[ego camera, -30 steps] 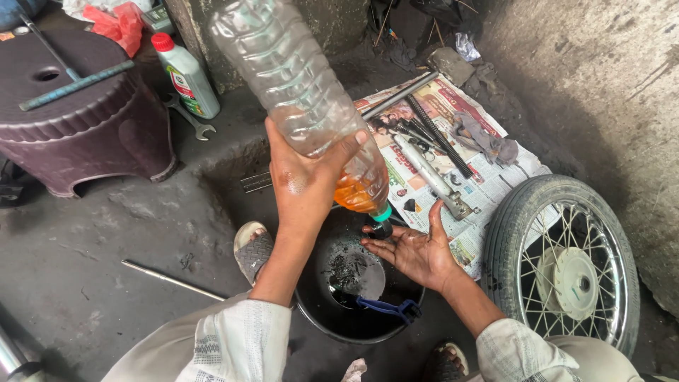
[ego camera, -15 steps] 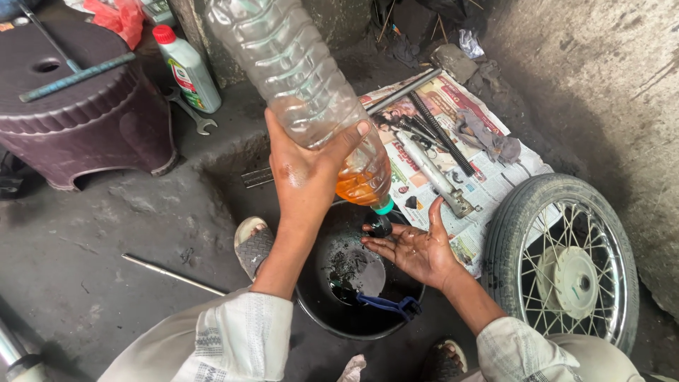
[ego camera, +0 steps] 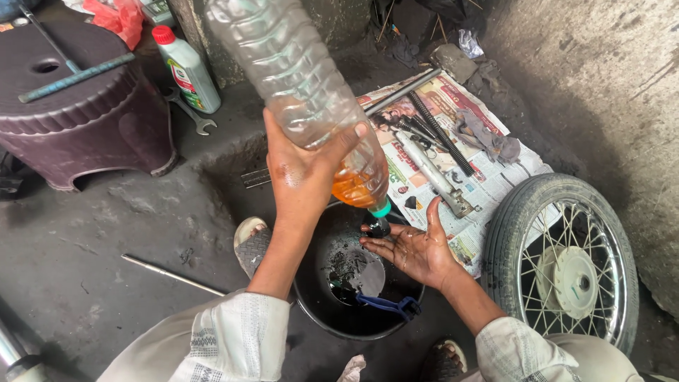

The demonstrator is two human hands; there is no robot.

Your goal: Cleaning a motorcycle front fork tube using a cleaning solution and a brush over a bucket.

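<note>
head view: one bottle [ego camera: 304,92], tipped neck-down at frame centre, is clamped in the left hand [ego camera: 300,173]; its cap end sits just over the right hand [ego camera: 414,247], open and cupped above one black basin [ego camera: 318,311]. one wheel [ego camera: 566,262] crowds the lower right; one stool [ego camera: 78,113] upper left; bare floor lies lower left.

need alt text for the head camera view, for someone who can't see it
The left hand tips a clear plastic bottle of orange liquid neck-down over the open, cupped right hand, above a black basin on a grimy floor. A spoked wheel lies to the right, beside tools on newspaper.
</note>
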